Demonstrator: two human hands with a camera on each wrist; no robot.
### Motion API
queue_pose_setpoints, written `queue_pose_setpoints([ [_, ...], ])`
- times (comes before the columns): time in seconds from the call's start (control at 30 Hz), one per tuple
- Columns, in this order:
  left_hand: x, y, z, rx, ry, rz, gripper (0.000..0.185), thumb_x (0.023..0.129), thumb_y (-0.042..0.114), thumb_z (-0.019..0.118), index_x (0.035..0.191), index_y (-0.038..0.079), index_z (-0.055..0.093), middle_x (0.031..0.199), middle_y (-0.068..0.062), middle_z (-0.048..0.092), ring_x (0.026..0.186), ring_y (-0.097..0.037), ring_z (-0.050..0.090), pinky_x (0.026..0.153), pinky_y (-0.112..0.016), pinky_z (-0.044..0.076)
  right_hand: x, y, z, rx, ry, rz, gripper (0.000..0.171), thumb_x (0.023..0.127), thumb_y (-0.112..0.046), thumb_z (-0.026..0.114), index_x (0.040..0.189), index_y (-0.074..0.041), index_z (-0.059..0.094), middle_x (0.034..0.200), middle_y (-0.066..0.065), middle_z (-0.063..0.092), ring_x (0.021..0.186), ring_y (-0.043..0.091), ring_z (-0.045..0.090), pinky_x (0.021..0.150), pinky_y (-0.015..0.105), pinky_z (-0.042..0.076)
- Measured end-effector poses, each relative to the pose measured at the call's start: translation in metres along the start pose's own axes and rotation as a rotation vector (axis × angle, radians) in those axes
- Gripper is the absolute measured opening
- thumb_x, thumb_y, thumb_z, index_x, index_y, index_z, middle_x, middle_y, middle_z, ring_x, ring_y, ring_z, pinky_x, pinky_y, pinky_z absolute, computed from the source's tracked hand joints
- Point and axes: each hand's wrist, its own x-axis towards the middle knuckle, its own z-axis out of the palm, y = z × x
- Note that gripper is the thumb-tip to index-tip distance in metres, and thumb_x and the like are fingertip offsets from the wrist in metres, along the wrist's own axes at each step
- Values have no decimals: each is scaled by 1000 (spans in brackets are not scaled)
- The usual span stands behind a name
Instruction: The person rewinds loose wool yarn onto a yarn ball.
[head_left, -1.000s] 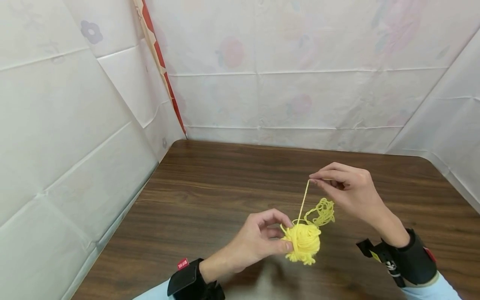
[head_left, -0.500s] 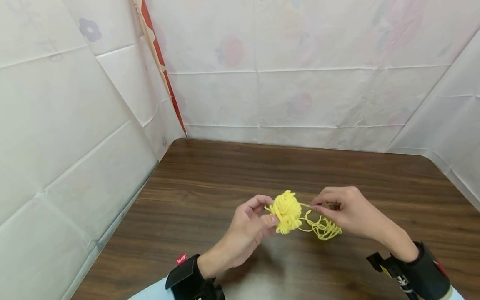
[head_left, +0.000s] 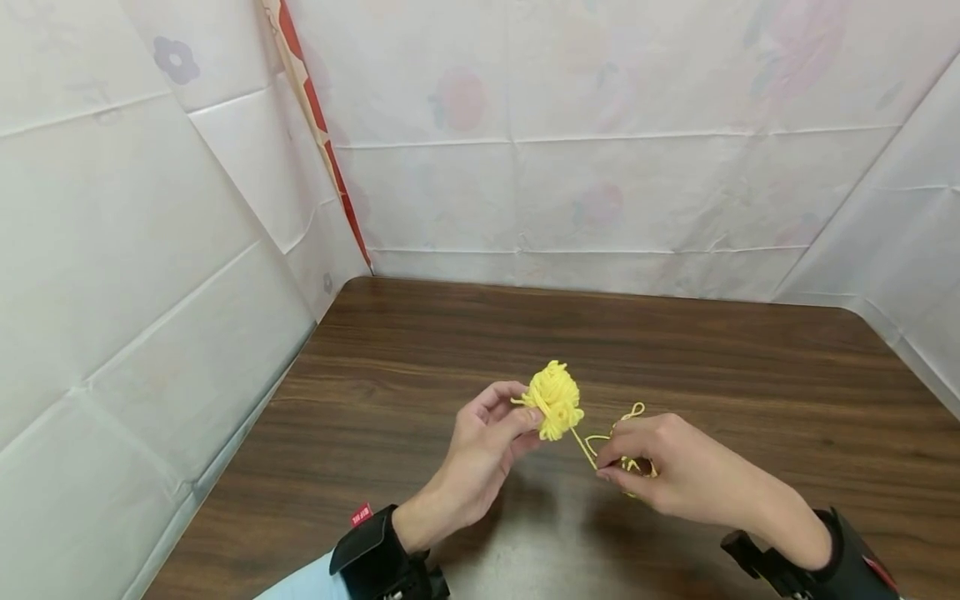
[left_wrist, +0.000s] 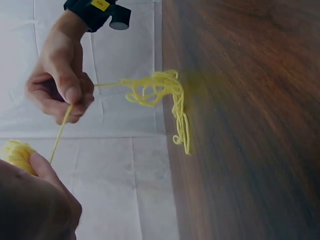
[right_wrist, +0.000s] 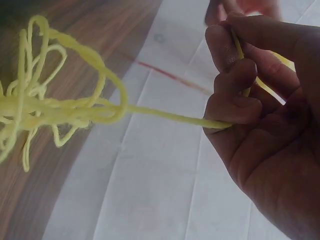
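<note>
A small ball of yellow yarn (head_left: 555,402) is held up over the table by my left hand (head_left: 487,454), its thumb and fingers gripping the ball's left side. One strand (left_wrist: 60,131) runs taut from the ball to my right hand (head_left: 663,462), which pinches it between thumb and forefinger. In the right wrist view the strand passes on through the curled fingers (right_wrist: 235,95) and out past the little finger. Beyond that hand hangs a loose tangle of yarn (left_wrist: 155,90), with loops trailing down by the tabletop. The head view shows the tangle mostly hidden behind the right hand.
The dark wood-grain table (head_left: 420,333) has rounded far corners. White sheets with faint prints (head_left: 600,150) stand around its back and sides, and a red-and-cream strip (head_left: 318,125) runs down the back left corner. Black straps (head_left: 378,554) with cameras sit on both wrists.
The left hand has carried the ball up and to the left. My right hand has swung down from above the ball to its lower right, drawing the strand round with it.
</note>
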Motion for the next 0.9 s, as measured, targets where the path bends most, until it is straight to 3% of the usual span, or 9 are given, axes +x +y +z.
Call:
queue_pose_setpoints([
  [0.17, 0, -2, 0, 124, 71, 28, 30, 86, -1, 69, 114, 1, 57, 112, -7, 60, 94, -16, 69, 86, -33, 62, 1, -11, 4, -34, 29, -51, 28, 83, -5, 81, 95, -28, 72, 86, -20, 62, 72, -12, 50, 62, 1, 41],
  [0.33, -2, -2, -2, 354, 105, 72, 31, 85, 3, 74, 114, 1, 61, 113, -11, 64, 87, -13, 70, 76, -26, 59, 3, -16, 5, -47, 76, -95, 33, 79, -4, 84, 96, -28, 71, 87, -19, 61, 71, -10, 50, 63, 0, 38],
  [0.4, -2, -2, -2, 435, 90, 95, 31, 85, 4, 75, 113, 4, 63, 114, -12, 66, 87, -13, 71, 73, -23, 58, 4, -18, 6, -44, 97, -117, 29, 81, -5, 83, 96, -27, 71, 87, -18, 60, 70, -10, 49, 62, 0, 37],
  [0.53, -4, -4, -1, 535, 40, 121, 28, 84, 5, 76, 110, 8, 66, 114, -10, 69, 89, -14, 71, 71, -22, 58, 7, -21, 7, -64, 145, -140, 5, 99, -24, 68, 96, -26, 73, 91, -18, 62, 72, -8, 50, 64, 0, 39],
  [0.63, -6, -5, -1, 589, -2, 108, 26, 83, 8, 76, 107, 11, 67, 111, -8, 67, 89, -15, 70, 71, -22, 60, 10, -21, 7, -105, 186, -167, 24, 104, -32, 54, 95, -22, 74, 95, -16, 65, 76, -5, 58, 70, 3, 47],
  [0.73, -7, -5, -1, 624, -52, 89, 25, 83, 9, 75, 106, 12, 68, 108, -7, 67, 87, -15, 69, 69, -22, 59, 12, -19, 5, -135, 229, -221, 27, 105, -29, 53, 96, -17, 75, 96, -11, 66, 80, 0, 62, 74, 7, 52],
  [0.9, -8, -5, 1, 673, -106, 84, 24, 82, 10, 74, 105, 14, 70, 102, -4, 70, 81, -13, 69, 66, -21, 57, 14, -12, 2, -143, 287, -309, 22, 104, -20, 56, 100, -12, 75, 94, -5, 66, 78, 2, 62, 69, 4, 49],
])
